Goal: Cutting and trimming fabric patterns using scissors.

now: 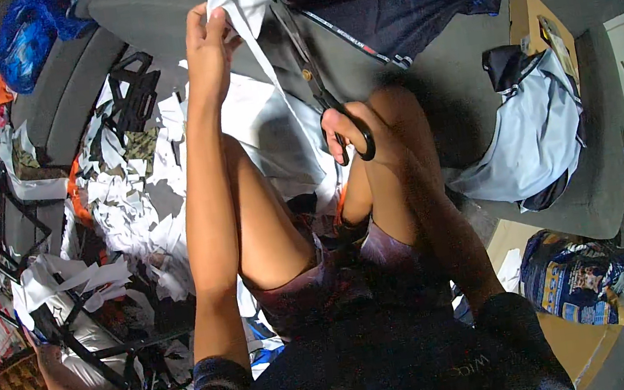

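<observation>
1. The left hand was raised, thumb and fingers pinched closed on a white cloth, whose narrow strip hung down toward the lap.
2. The right hand was curled around the black handles of the scissors — its fingers through the loops, the blades pointing up, their tips beside the white cloth.
3. Just right of those tips, a black-and-blue cloth lay across the grey surface.
4. White scraps were heaped at left; a pale-grey garment lay at right.

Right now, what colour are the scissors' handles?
Scissor handles: black, best seen in the head view.
</observation>
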A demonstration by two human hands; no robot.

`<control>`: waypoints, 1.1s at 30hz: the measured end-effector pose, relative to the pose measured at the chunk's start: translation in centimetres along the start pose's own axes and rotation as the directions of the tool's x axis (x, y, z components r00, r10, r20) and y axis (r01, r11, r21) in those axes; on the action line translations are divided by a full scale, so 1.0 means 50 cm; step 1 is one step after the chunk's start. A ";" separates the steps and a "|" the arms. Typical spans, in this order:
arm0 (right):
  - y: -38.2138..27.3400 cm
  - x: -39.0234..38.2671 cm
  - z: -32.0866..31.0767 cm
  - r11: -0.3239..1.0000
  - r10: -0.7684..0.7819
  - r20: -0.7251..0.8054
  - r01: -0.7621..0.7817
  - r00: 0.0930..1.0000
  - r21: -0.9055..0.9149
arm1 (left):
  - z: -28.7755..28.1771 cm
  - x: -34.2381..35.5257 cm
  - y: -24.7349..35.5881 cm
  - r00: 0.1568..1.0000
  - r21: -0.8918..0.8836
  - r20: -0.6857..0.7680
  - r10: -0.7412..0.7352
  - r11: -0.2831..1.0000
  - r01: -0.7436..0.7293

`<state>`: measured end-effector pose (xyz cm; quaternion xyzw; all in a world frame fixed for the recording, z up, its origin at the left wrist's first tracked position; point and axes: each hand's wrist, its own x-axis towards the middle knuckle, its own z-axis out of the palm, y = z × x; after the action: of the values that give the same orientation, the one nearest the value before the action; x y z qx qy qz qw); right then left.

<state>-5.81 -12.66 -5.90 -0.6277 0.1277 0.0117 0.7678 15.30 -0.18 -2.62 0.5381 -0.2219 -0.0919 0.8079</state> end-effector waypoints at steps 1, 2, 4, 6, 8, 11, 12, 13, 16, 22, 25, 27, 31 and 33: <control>0.002 0.007 -0.001 1.000 0.007 0.024 -0.007 1.000 0.026 | 0.003 0.000 0.000 0.999 -0.032 -0.032 -0.031 0.999 0.030; 0.005 0.013 -0.003 0.998 0.013 0.048 -0.016 0.999 0.053 | 0.006 0.000 -0.001 0.996 -0.065 -0.063 -0.063 0.996 0.059; 0.012 0.022 -0.012 0.996 0.017 0.070 -0.023 0.997 0.081 | 0.006 0.002 -0.002 0.991 -0.098 -0.091 -0.096 0.991 0.087; 0.017 0.026 -0.019 1.000 -0.005 0.094 0.002 0.996 0.028 | 0.000 0.007 -0.002 0.986 -0.090 -0.083 -0.145 0.986 0.138; 0.018 0.026 -0.022 0.999 -0.018 0.112 0.022 0.993 -0.034 | -0.007 0.011 -0.005 0.972 -0.074 -0.093 -0.215 0.975 0.209; 0.009 0.022 -0.017 0.999 -0.040 0.120 0.043 0.992 -0.026 | -0.014 0.014 -0.009 0.978 -0.102 -0.050 -0.204 0.975 0.199; 0.004 0.021 -0.015 0.998 -0.047 0.123 0.051 0.991 -0.028 | -0.015 0.013 -0.010 0.977 -0.111 -0.040 -0.207 0.973 0.202; -0.001 0.020 -0.012 0.998 -0.048 0.124 0.052 0.991 -0.028 | -0.015 0.012 -0.010 0.972 -0.115 -0.047 -0.231 0.968 0.224; -0.014 0.019 -0.008 0.997 -0.063 0.135 0.069 0.989 -0.045 | -0.012 0.007 -0.008 0.976 -0.117 -0.035 -0.214 0.971 0.208; -0.018 0.020 -0.010 0.997 -0.045 0.136 0.053 0.990 -0.056 | -0.008 0.005 -0.004 0.978 -0.099 -0.032 -0.206 0.974 0.202; -0.017 0.021 -0.013 0.998 -0.031 0.129 0.039 0.991 -0.058 | -0.012 0.008 -0.009 0.979 -0.100 -0.025 -0.202 0.975 0.199; -0.015 0.021 -0.014 0.998 -0.019 0.118 0.027 0.993 -0.064 | -0.016 0.011 -0.013 0.980 -0.110 -0.016 -0.201 0.974 0.198; -0.008 0.024 -0.015 0.998 -0.053 0.110 0.055 0.993 -0.017 | -0.024 0.016 -0.013 0.983 -0.102 -0.033 -0.180 0.979 0.176; 0.000 0.028 -0.016 0.995 -0.093 0.105 0.090 0.990 0.034 | -0.025 0.017 -0.011 0.977 -0.073 -0.084 -0.196 0.979 0.190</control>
<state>-4.59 -13.65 -6.35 -0.6201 0.0578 0.0081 0.7824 16.68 0.33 -3.29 0.5342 -0.1286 -0.1527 0.8214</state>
